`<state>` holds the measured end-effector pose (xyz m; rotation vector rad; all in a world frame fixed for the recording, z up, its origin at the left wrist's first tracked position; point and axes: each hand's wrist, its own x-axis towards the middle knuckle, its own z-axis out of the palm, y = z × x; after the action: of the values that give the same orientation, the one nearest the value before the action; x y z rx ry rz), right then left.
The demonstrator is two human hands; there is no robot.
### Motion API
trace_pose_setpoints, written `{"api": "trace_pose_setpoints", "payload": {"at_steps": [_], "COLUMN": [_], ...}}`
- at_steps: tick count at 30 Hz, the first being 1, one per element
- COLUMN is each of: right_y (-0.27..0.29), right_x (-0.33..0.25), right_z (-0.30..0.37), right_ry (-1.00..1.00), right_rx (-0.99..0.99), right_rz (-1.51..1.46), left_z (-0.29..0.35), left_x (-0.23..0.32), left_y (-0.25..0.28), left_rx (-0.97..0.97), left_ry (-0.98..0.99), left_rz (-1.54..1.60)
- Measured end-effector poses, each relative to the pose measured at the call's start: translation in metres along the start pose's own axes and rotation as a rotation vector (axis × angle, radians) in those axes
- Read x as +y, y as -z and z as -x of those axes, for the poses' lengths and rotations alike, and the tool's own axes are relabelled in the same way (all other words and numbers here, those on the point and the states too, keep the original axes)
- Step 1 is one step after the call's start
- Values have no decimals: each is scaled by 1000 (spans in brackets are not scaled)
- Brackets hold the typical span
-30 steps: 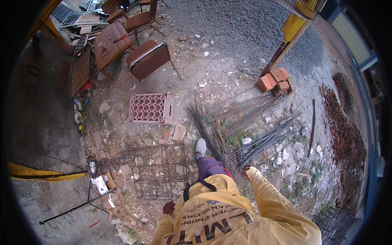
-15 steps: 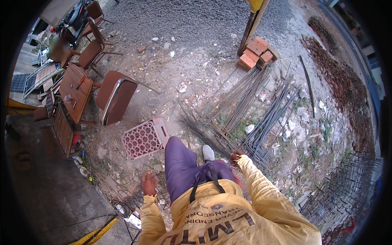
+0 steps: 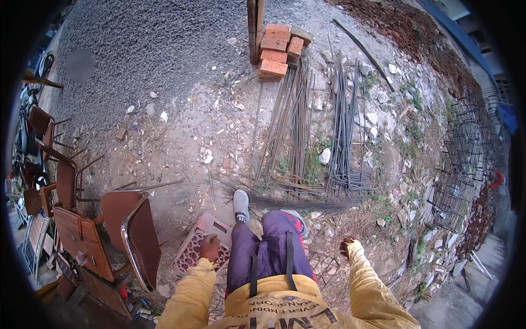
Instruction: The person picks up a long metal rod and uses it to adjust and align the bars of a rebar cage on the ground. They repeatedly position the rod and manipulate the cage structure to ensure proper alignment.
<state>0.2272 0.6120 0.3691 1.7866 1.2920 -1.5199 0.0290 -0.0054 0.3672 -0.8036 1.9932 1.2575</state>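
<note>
Left hand [image 3: 209, 248], loosely curled, overlaps the pink bottle crate [image 3: 190, 242], contact indeterminable; right hand [image 3: 347, 247], partly curled, contents indeterminable. Following a rightward turn, 2 bundles of bent rebar [image 3: 346, 142] now lie ahead, beyond both hands; stacked bricks [image 3: 275, 55] farther.

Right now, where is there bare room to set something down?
The barest patch is the dirt between the gravel, the nearest chair and the metal rods, though small stones dot it. Crowded: around the rods, bricks and wire cages.
</note>
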Motion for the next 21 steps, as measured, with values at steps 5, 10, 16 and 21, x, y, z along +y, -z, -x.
{"api": "trace_pose_setpoints", "payload": {"at_steps": [5,10,16,21], "right_y": [-77,-236,-450,-550], "right_x": [69,59,-52,-68], "right_z": [-63,-202,-268,-318], "right_ry": [-321,509,554,654], "right_rx": [-217,-237,-97,-96], "right_rz": [230,737,772,848], "left_z": [-82,-102,-164,-240], "left_x": [-50,-81,-146,-166], "left_y": [30,41,53,34], "left_rx": [154,124,209,421], "left_ry": [27,-18,-79,-184], "left_rz": [-202,-607,-783,-812]}}
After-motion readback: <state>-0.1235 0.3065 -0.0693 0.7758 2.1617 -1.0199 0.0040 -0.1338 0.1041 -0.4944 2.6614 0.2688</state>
